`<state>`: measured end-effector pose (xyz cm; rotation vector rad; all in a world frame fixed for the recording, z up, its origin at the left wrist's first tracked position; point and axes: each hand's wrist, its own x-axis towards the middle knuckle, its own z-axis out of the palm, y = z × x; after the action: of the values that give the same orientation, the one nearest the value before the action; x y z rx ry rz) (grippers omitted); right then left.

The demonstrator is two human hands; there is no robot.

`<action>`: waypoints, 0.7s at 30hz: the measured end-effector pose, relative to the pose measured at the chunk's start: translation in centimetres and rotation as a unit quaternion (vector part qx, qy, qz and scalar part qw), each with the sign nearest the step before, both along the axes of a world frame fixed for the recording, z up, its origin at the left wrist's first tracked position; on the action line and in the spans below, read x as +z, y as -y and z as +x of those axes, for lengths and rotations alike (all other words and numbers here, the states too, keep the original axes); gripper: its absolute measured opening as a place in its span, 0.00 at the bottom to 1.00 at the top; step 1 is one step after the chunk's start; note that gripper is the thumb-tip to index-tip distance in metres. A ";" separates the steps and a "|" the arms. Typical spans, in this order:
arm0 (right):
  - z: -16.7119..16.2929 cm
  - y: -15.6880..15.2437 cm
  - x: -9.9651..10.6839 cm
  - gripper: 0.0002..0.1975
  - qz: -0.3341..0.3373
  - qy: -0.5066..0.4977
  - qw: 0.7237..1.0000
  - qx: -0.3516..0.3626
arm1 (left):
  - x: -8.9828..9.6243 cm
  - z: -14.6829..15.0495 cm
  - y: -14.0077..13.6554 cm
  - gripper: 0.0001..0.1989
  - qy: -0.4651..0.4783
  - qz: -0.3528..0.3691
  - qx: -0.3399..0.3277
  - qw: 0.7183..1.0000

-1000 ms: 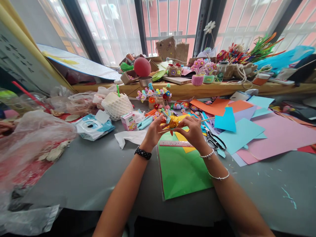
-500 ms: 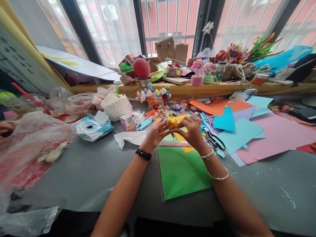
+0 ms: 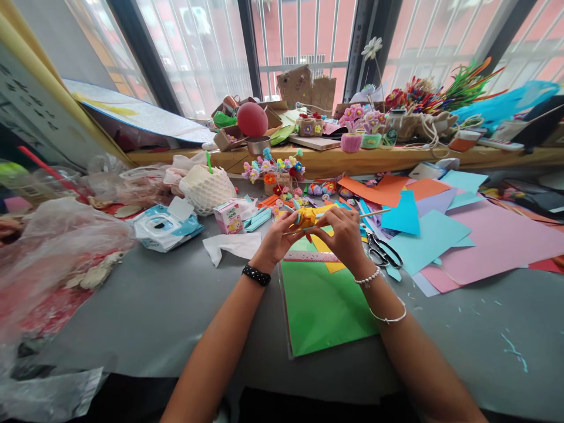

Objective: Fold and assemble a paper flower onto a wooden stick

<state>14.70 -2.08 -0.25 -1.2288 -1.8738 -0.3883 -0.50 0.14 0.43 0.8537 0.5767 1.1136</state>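
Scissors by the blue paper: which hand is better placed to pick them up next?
Probably the right hand: the scissors lie just right of it, while the left hand is farther away, across the yellow bundle. Both hands look busy, though.

A black, white-speckled band [image 3: 256,275] circles the left wrist [image 3: 265,262]. The right arm [image 3: 420,352] wears a pale beaded bracelet [image 3: 368,279] and thin silvery bangle [image 3: 388,321].
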 end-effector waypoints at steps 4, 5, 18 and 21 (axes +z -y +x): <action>0.0 0.0 -0.1 0.14 0.000 0.002 1.000 -0.011 | 0.0 0.1 0.0 0.02 0.013 -0.002 0.006 1.000; 0.0 0.0 -0.1 0.15 0.000 0.003 1.000 -0.015 | 0.0 0.1 0.0 0.02 0.017 -0.005 0.007 1.000; 0.4 -0.3 -0.3 0.27 -0.065 -0.028 0.993 -0.091 | -0.5 0.1 -0.3 0.03 0.021 -0.022 0.018 0.999; 0.5 -0.3 -0.3 0.28 -0.087 -0.022 0.991 -0.102 | -0.6 0.2 -0.3 0.02 0.015 -0.022 0.018 0.999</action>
<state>15.18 -1.74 -0.58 -1.5412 -1.7794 -0.3083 -0.34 0.41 -0.16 0.7886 0.5918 1.1412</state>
